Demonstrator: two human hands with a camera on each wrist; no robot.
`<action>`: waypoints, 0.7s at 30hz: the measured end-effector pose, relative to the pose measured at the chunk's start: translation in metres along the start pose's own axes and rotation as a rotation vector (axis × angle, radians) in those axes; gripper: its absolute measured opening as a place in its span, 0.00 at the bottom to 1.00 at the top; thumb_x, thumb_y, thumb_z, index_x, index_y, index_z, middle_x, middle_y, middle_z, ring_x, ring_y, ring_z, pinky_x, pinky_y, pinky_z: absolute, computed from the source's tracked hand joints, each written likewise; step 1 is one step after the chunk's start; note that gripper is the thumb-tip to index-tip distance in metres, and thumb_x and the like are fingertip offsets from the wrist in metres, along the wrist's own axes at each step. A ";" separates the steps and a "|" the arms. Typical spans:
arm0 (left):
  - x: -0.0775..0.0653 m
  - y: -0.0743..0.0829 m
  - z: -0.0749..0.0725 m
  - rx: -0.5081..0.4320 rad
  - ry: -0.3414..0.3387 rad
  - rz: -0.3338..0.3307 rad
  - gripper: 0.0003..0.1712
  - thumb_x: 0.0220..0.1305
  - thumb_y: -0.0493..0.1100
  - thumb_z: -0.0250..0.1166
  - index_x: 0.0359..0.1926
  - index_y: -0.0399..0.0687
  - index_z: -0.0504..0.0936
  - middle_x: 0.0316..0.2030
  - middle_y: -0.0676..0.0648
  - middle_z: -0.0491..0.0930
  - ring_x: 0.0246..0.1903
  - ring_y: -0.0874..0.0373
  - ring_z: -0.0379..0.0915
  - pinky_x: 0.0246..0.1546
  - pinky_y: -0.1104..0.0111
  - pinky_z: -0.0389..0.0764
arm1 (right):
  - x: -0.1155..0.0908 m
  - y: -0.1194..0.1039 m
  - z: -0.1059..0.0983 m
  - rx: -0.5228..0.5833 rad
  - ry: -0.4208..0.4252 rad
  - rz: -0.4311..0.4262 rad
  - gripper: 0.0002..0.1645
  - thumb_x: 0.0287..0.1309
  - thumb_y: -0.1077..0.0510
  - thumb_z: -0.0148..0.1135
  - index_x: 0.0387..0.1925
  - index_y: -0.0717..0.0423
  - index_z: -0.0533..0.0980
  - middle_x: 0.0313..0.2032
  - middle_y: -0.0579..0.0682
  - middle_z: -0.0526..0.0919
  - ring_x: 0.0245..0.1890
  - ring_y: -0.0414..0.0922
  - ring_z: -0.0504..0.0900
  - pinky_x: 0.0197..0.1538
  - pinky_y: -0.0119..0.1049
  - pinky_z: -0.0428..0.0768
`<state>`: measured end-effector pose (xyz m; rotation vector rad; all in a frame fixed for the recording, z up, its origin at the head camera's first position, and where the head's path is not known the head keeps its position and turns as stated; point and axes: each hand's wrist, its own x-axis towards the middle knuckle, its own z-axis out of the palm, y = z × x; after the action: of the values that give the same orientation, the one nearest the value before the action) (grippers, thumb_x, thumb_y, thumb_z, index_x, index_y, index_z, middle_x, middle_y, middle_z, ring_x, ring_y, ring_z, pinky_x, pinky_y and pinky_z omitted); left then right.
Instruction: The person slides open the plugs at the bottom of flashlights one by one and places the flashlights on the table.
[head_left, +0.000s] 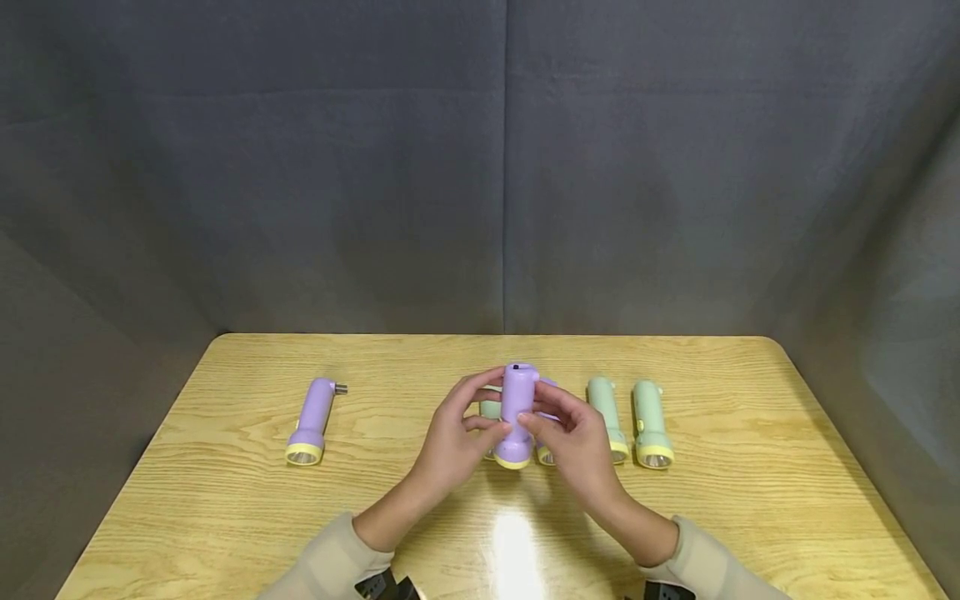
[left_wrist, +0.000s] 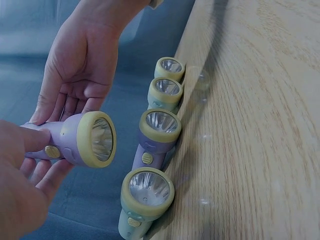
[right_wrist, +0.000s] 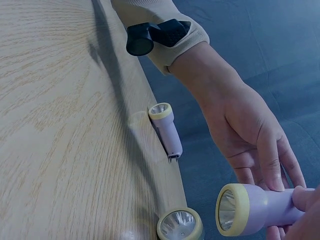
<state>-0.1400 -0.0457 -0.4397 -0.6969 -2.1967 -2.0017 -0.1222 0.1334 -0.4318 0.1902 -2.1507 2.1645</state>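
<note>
A purple flashlight (head_left: 517,412) with a yellow rim is held above the table, its lens end pointing down toward the person. My left hand (head_left: 450,442) grips it from the left, thumb on the barrel. From the other side my right hand (head_left: 581,437) pinches the same barrel. In the left wrist view, a yellow ridged button (left_wrist: 52,151) shows on its side. Behind the hands, partly hidden in the head view, are a green flashlight (left_wrist: 147,195) and another purple flashlight (left_wrist: 160,131).
Two more green flashlights (head_left: 607,412) (head_left: 651,421) are on the right of the wooden table (head_left: 225,517). At the left is a purple flashlight (head_left: 313,417) with metal plug prongs (head_left: 341,388) sticking out near its tail. A dark cloth (head_left: 375,208) hangs behind the table.
</note>
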 end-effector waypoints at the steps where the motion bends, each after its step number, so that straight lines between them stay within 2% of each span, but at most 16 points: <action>1: 0.000 0.000 0.000 0.002 -0.003 0.005 0.39 0.59 0.23 0.69 0.70 0.46 0.72 0.62 0.42 0.73 0.56 0.47 0.76 0.46 0.64 0.86 | 0.000 0.000 0.000 -0.003 0.002 0.004 0.25 0.62 0.70 0.67 0.60 0.69 0.76 0.56 0.63 0.82 0.50 0.43 0.83 0.50 0.31 0.84; 10: -0.002 0.000 0.000 0.027 -0.007 0.014 0.39 0.59 0.23 0.70 0.70 0.45 0.71 0.61 0.42 0.74 0.56 0.48 0.76 0.46 0.65 0.86 | 0.000 -0.001 0.001 -0.034 0.017 0.020 0.23 0.61 0.70 0.68 0.58 0.69 0.78 0.53 0.63 0.83 0.49 0.44 0.83 0.48 0.30 0.84; 16: -0.003 0.000 0.001 0.038 -0.005 0.002 0.38 0.60 0.23 0.70 0.70 0.45 0.72 0.61 0.42 0.74 0.56 0.48 0.76 0.46 0.65 0.86 | 0.001 0.000 0.000 -0.045 0.003 0.022 0.22 0.61 0.71 0.68 0.58 0.69 0.77 0.54 0.62 0.82 0.50 0.47 0.83 0.51 0.32 0.83; 21: -0.001 0.000 0.000 0.033 -0.001 -0.010 0.32 0.64 0.27 0.68 0.68 0.44 0.73 0.59 0.42 0.75 0.56 0.48 0.76 0.47 0.65 0.85 | 0.003 0.001 0.000 -0.057 -0.003 0.014 0.22 0.61 0.71 0.68 0.57 0.69 0.77 0.54 0.62 0.82 0.51 0.46 0.82 0.54 0.33 0.82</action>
<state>-0.1387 -0.0458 -0.4398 -0.6842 -2.2330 -1.9653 -0.1252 0.1337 -0.4324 0.1756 -2.2191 2.1080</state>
